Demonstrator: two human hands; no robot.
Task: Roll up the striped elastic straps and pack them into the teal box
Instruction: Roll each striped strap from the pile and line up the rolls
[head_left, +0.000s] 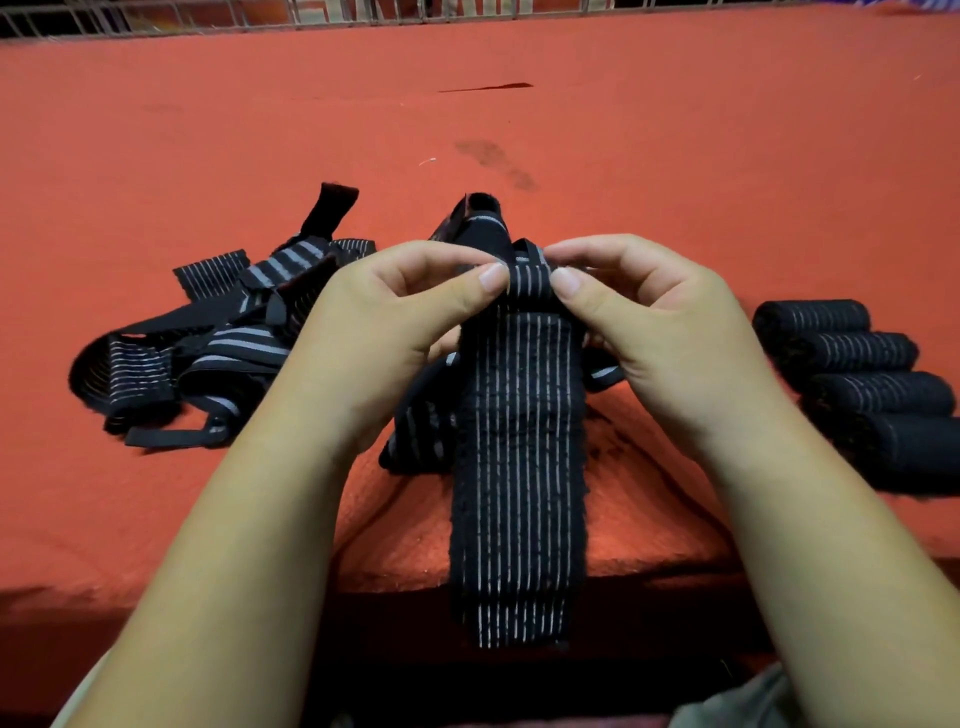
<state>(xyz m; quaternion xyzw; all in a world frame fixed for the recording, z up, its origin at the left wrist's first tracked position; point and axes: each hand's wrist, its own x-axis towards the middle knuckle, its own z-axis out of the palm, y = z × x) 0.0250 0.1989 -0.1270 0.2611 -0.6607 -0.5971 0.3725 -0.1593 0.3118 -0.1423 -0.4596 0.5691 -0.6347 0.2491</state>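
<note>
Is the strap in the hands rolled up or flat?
Mostly flat. The left hand and right hand pinch the strap at its curled top end; the rest hangs straight.

Fingers of the left grip (395, 317) and the right grip (660, 322) are hidden behind the striped strap (519, 441), so there's no telling how its top end is folded between them. Right of the grips, the rolled straps (857, 374) are cut off by the frame edge. Left, the loose pile (208, 343) is partly hidden behind the left grip, too tangled to count.
</note>
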